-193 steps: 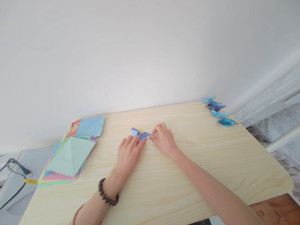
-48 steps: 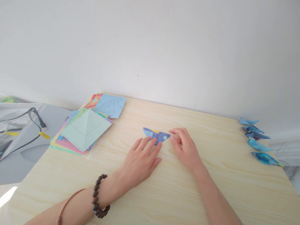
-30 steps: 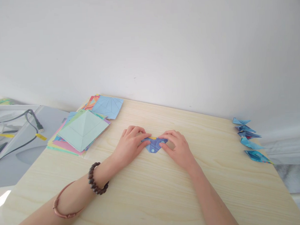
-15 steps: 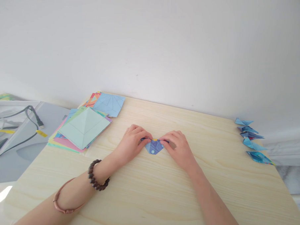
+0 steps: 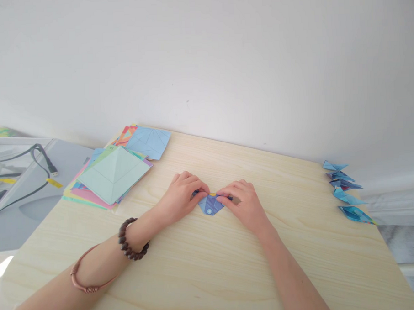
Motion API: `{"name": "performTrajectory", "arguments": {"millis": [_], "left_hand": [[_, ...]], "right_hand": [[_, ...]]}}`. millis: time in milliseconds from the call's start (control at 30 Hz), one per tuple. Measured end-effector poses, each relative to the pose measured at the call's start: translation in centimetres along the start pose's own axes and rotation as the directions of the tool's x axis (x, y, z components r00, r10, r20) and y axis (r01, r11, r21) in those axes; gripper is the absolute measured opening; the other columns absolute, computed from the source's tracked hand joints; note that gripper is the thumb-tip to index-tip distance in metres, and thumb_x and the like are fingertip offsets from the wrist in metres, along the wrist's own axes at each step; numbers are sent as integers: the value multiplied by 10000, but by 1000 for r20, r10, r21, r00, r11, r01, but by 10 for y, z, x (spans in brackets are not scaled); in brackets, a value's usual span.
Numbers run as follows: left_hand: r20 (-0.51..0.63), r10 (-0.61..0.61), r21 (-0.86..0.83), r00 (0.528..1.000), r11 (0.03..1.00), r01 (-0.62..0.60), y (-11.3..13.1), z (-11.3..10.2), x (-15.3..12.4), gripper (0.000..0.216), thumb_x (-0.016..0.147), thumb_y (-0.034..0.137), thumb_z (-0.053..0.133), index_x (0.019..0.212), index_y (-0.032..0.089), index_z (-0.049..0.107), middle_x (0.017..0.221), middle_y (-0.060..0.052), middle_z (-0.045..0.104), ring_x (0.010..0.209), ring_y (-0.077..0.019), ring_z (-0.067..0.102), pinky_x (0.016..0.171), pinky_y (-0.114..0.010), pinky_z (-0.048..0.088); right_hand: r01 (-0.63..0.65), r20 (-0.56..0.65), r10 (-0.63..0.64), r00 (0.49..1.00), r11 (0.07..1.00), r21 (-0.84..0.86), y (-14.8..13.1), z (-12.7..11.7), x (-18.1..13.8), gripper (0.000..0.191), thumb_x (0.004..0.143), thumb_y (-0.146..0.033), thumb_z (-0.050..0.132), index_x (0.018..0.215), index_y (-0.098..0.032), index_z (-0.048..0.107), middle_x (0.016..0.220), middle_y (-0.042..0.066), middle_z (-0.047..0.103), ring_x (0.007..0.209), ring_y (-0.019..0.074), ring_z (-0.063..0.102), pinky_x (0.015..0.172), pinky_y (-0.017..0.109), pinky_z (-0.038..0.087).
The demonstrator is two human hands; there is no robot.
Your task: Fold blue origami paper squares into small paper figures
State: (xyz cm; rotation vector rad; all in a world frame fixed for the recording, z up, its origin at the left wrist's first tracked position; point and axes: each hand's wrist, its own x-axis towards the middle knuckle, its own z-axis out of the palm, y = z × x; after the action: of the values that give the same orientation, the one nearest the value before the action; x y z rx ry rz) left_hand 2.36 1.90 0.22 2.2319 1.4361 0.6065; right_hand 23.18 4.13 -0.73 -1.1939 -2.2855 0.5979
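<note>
A small folded piece of blue origami paper [image 5: 209, 206], with a pale round mark and a bit of yellow at its top edge, is pinched between both hands just at the table surface. My left hand [image 5: 182, 197] closes thumb and fingers on its left upper side. On the right upper side, the thumb and fingertips of my right hand [image 5: 245, 202] press together on the paper. The fingers cover both upper corners of it. A dark bead bracelet [image 5: 124, 241] and a copper-coloured bangle [image 5: 75, 275] circle the left wrist and forearm.
Origami sheets lie at the table's back left, a pale green one [image 5: 115, 175] on top and a blue one [image 5: 153, 141] behind. Several folded blue paper pieces [image 5: 355, 214] line the right edge of the wooden table [image 5: 185, 275]. Cables [image 5: 45, 157] lie left; a white wall stands behind.
The right fingertips have shifted slightly left along the paper's top edge, closer to the left hand. The whole view has moved a little; both hands still hold the paper.
</note>
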Motion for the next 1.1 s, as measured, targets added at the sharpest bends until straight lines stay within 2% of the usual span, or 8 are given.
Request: {"name": "performTrajectory", "arguments": {"millis": [100,300,500,700,900,1100], "left_hand": [[28,43,10,999,999,-43,-3,-2,1,176,894,250,443,886,210,615,870,-19,627,877,-177,483,808,-328,358],[102,213,-35,972,977,-211,-16,-12,4,220,908,274,428,929,208,637,859,-42,615,836,-159,514,792,-296,393],[121,270,-2,955,962,-272,-17,-23,2,260,915,258,404,975,198,650,878,-66,604,840,-162,511,762,-282,425],[162,298,45,941,950,-309,-19,-28,0,265,901,223,420,1018,237,657,874,-65,579,830,-155,508,742,-268,434],[180,315,62,932,942,-330,-20,-31,-3,284,900,204,415,1047,280,645,878,-58,590,817,-148,519,750,-269,440],[248,277,169,928,931,-323,-10,-34,-8,357,857,80,416,1060,294,617,918,-36,583,852,-164,505,776,-302,418]], "right_hand": [[25,13,-25,1000,1000,-2,0,0,1,78,822,-288,598,850,-269,667,825,-5,659,832,166,543,793,340,342],[95,31,-95,995,995,-26,4,-3,0,87,830,-267,586,860,-269,668,838,-5,650,824,153,546,788,330,363],[155,70,-154,986,988,-17,9,-9,-4,184,845,-185,521,944,-266,654,871,19,638,829,161,554,778,332,408],[132,60,-130,990,990,-43,5,-7,-8,154,848,-176,497,906,-229,630,886,30,626,834,170,544,787,341,408],[237,61,-230,971,958,-161,6,-4,-16,268,861,-120,429,998,-228,632,903,49,607,820,164,545,751,328,405],[267,32,-267,963,938,-222,7,-6,-19,248,865,-138,477,989,-255,656,872,40,631,749,149,531,707,321,383]]}}
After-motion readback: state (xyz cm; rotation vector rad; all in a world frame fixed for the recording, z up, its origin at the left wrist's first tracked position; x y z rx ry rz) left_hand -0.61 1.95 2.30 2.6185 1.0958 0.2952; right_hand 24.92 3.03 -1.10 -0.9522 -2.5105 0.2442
